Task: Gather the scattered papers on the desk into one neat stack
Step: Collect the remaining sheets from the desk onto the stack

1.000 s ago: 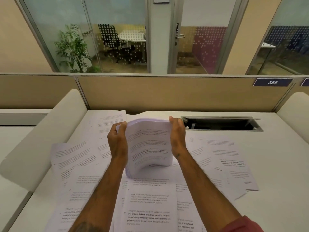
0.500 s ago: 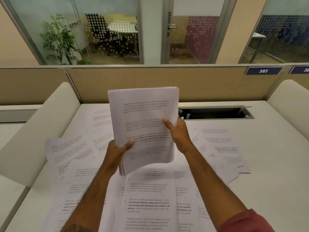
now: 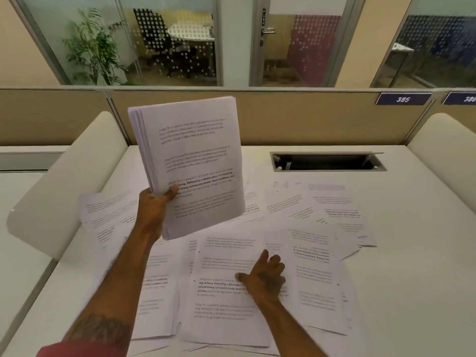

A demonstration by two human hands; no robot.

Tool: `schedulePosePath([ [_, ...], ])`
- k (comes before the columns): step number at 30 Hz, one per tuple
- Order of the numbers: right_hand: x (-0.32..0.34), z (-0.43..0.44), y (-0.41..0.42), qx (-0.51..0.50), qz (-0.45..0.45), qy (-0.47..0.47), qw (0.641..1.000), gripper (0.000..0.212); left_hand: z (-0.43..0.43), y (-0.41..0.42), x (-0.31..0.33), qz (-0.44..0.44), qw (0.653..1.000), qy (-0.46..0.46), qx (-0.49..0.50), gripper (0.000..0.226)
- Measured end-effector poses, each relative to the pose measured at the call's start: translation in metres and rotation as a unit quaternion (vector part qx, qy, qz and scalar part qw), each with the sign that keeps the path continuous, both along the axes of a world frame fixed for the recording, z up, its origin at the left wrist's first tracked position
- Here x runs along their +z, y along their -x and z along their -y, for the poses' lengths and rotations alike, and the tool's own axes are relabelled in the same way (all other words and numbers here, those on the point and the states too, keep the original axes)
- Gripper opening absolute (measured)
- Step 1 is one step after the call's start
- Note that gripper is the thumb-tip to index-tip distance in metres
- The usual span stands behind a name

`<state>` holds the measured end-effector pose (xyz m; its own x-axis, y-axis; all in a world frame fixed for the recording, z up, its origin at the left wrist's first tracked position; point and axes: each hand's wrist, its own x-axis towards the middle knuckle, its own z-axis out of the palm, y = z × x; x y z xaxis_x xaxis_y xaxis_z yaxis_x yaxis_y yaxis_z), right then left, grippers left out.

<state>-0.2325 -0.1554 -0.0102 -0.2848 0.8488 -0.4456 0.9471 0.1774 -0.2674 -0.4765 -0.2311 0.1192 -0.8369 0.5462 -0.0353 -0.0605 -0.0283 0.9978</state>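
Observation:
My left hand (image 3: 155, 207) grips a thick stack of printed papers (image 3: 195, 161) by its lower left edge and holds it upright above the white desk (image 3: 417, 266). Several loose printed sheets (image 3: 316, 274) lie scattered and overlapping across the desk below. My right hand (image 3: 265, 276) rests flat with fingers spread on one loose sheet (image 3: 226, 292) near the front middle; it holds nothing. More sheets lie to the left (image 3: 108, 217) and at the far right (image 3: 345, 215).
A rectangular cable slot (image 3: 327, 162) opens in the desk at the back right. Cream padded side dividers stand at the left (image 3: 64, 186) and right (image 3: 443, 150). A beige partition (image 3: 296, 117) closes the desk's far edge, with glass office walls behind.
My right hand let go of the stack and dropped onto a loose sheet on the desk. My left hand now holds the stack alone, shifted slightly left and tilted.

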Motion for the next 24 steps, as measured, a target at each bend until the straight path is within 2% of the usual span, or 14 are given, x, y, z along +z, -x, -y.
schedulePosePath([
  [4, 0.007, 0.004, 0.022, -0.099, -0.029, 0.038, 0.994, 0.113, 0.014, 0.004, 0.004, -0.005, 1.000, 0.006, -0.007, 0.018],
  [9, 0.020, -0.003, 0.025, -0.214, -0.194, 0.124, 0.949, 0.073, 0.029, 0.017, 0.009, -0.013, 0.999, 0.013, -0.033, 0.019],
  [11, 0.029, -0.012, 0.012, -0.256, -0.250, 0.130, 0.925, 0.068, 0.033, 0.022, 0.012, -0.016, 0.999, 0.008, -0.044, 0.022],
  [15, 0.037, -0.029, -0.033, -0.303, -0.280, 0.130, 0.902, 0.063, 0.037, 0.027, 0.017, -0.015, 0.997, -0.009, -0.070, 0.028],
  [17, 0.033, -0.033, -0.054, -0.314, -0.306, 0.135, 0.889, 0.051, 0.038, 0.027, 0.019, -0.019, 0.997, -0.012, -0.078, 0.026],
  [19, 0.028, -0.035, -0.067, -0.309, -0.308, 0.124, 0.891, 0.049, 0.038, 0.027, 0.019, -0.018, 0.996, -0.010, -0.083, 0.022],
  [21, 0.021, -0.035, -0.071, -0.309, -0.284, 0.101, 0.902, 0.057, 0.039, 0.027, 0.018, -0.019, 0.996, -0.009, -0.087, 0.021],
  [22, 0.017, -0.035, -0.070, -0.305, -0.254, 0.089, 0.914, 0.063, 0.040, 0.028, 0.017, -0.020, 0.996, -0.009, -0.089, 0.023],
  [24, 0.011, -0.029, -0.065, -0.271, -0.133, 0.058, 0.952, 0.078, 0.043, 0.029, 0.014, -0.021, 0.995, -0.013, -0.094, 0.028],
])
